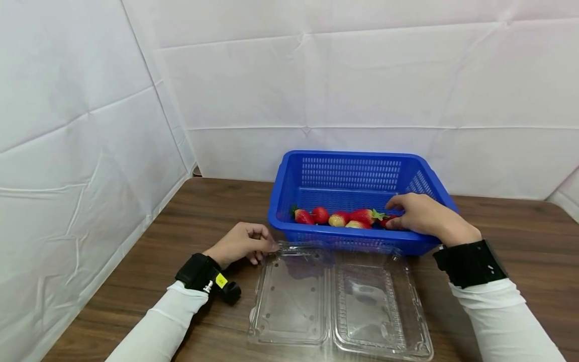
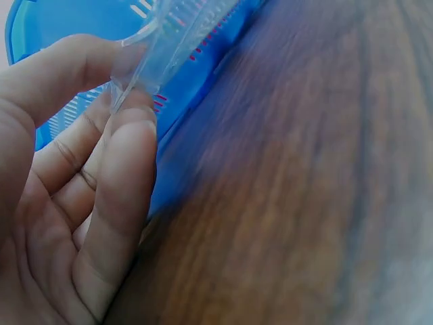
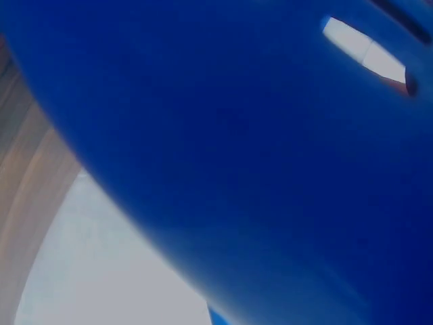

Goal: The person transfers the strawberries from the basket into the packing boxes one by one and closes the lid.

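My left hand (image 1: pixel 246 244) pinches the upper left corner of a clear plastic clamshell container (image 1: pixel 289 301) between thumb and fingers. Close up in the left wrist view, the thin plastic edge (image 2: pixel 139 71) runs between the fingertips. The clamshell lies unfolded, its two halves side by side. My right hand (image 1: pixel 420 216) reaches over the front right of a blue plastic basket (image 1: pixel 357 157), thumb and index finger apart around a red strawberry (image 1: pixel 388 219). Several more strawberries (image 1: pixel 362 216) lie along the basket's front side. In the right wrist view the basket wall (image 3: pixel 223 135) hides that hand.
The basket stands at the back of a brown wooden table (image 1: pixel 217 201), directly behind the clamshell. White sheeting (image 1: pixel 362 75) hangs behind the table and along its left side.
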Tool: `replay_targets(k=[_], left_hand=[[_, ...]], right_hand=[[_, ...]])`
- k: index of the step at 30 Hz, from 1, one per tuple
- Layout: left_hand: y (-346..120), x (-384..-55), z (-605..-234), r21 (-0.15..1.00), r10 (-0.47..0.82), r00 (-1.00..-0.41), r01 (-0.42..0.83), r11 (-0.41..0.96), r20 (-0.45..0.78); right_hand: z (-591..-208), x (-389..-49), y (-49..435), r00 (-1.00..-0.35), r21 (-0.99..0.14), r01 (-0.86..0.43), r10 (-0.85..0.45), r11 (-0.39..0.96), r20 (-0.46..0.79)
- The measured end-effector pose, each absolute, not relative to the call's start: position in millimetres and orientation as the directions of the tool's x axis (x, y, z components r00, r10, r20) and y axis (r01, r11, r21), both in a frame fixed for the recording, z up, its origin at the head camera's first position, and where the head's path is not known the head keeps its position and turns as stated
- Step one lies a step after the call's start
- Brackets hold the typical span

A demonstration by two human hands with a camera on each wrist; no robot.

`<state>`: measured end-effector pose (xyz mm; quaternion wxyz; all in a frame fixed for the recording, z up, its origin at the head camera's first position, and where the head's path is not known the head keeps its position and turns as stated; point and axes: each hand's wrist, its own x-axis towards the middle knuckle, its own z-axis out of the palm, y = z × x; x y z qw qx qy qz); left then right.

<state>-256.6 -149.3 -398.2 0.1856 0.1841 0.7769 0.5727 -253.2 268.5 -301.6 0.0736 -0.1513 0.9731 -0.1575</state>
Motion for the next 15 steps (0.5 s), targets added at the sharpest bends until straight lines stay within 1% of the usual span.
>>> replay_targets(k=[3,10,15], left_hand=[[-148.0,-256.8,-398.7,0.956,0.501,-0.862,0.083,0.283,-0.073],[-147.2,-256.6,-398.1,0.958,0.505,-0.86,0.081,0.276,-0.073],[-147.6,-257.1,-398.7,0.961,0.512,-0.857,0.085,0.263,-0.064]], right_hand=[[-302.6,-254.4,268.8,-0.943,-0.327,-0.268,-0.317,0.906,-0.105],[-303.2,-255.5,270.2,-0.936,-0.367,-0.25,-0.321,0.896,-0.146],[-303.8,-256.0,270.9,-0.933,-0.361,-0.246,-0.32,0.899,-0.161]])
